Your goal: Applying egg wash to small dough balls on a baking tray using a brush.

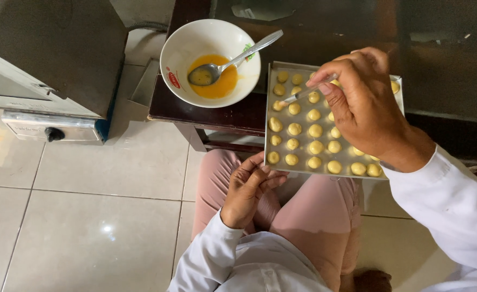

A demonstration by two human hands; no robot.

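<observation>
Yellow round dough balls (315,131) sat on the grey metal tray (269,116) at the tabletop edge; my right hand (364,105) pinched a thin brush (302,95), left hand (247,189) steadied the tray loosely; I judged light strokes best.

Bowl (210,63) left of tray (269,141)

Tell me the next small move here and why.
Probably move the brush in the right hand to the next dough ball: its tip rests at the tray's upper-left balls, while the left hand steadies the near edge.
</observation>
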